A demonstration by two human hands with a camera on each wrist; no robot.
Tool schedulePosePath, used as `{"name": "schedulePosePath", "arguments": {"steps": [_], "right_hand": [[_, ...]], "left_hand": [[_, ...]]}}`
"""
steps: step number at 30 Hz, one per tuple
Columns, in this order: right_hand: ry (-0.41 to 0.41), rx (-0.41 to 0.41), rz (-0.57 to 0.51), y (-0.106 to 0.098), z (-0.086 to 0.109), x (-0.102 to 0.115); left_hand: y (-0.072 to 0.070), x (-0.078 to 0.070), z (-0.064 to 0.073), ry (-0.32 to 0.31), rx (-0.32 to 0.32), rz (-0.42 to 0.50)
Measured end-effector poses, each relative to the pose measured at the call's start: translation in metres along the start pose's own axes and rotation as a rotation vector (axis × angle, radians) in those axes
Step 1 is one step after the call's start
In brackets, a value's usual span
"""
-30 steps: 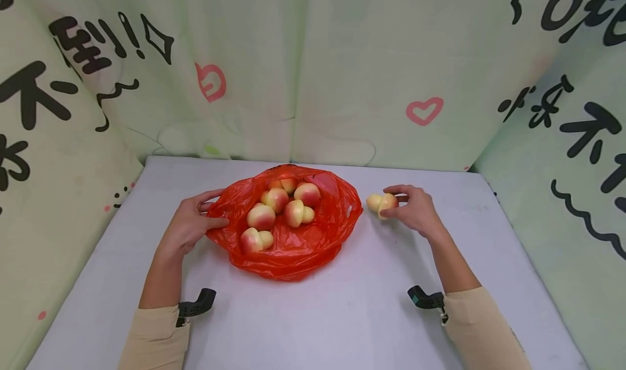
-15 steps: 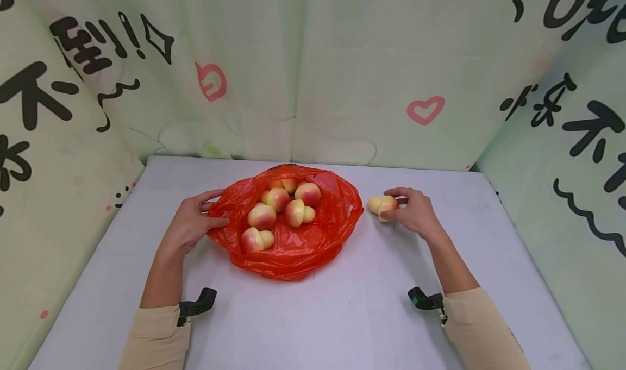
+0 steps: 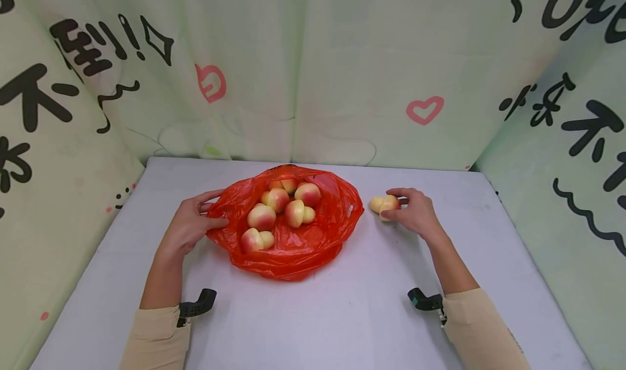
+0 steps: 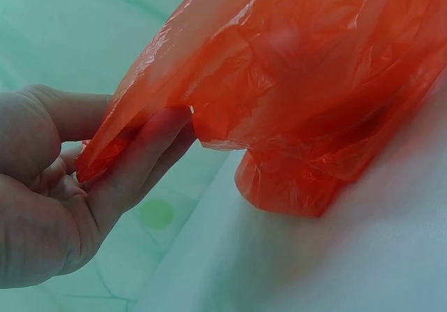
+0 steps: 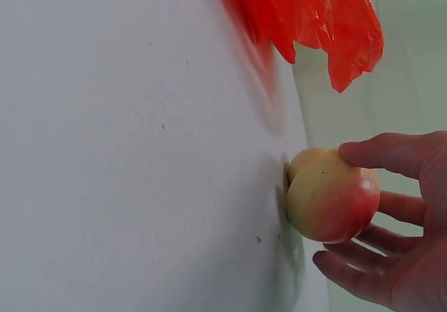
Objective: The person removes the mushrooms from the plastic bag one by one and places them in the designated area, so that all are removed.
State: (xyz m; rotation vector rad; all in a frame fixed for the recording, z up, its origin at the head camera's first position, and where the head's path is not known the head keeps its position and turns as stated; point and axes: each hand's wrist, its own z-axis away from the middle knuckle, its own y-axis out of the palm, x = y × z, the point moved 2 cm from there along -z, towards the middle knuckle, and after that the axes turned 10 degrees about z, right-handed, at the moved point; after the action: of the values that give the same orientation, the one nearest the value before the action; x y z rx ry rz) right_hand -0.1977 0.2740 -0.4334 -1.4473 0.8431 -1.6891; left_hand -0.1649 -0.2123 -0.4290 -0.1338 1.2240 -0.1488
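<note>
My left hand (image 3: 188, 223) pinches the left rim of a red plastic bag (image 3: 313, 250), thumb inside and fingers behind the film. The bag lies spread on the table, its mouth turned up. Several mushroom-shaped pieces with glossy red-and-yellow caps and pale yellow stubs, such as this mushroom (image 3: 294, 213), lie inside it. To the right of the bag, my right hand (image 3: 414, 211) holds another mushroom (image 5: 334, 197) by its cap between thumb and fingers. Its stub points toward the bag, and it sits low over the table. In the left wrist view the bag film (image 4: 279, 82) drapes over my fingers.
A white table (image 3: 303, 326) spreads under everything. Pale green curtains (image 3: 352, 60) with printed black characters and pink hearts enclose its back and sides. A black wrist device (image 3: 198, 303) juts from each sleeve.
My right hand and the mushroom in it have shifted very slightly to the right. The left hand and the bag hold their place.
</note>
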Motion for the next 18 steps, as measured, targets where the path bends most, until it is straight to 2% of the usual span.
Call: {"name": "schedulePosePath", "arguments": {"steps": [18], "right_hand": [[-0.004, 0.013, 0.017, -0.0013, 0.0004, 0.0048]], "left_hand": [[-0.0006, -0.0007, 0.0011, 0.009, 0.008, 0.003]]}}
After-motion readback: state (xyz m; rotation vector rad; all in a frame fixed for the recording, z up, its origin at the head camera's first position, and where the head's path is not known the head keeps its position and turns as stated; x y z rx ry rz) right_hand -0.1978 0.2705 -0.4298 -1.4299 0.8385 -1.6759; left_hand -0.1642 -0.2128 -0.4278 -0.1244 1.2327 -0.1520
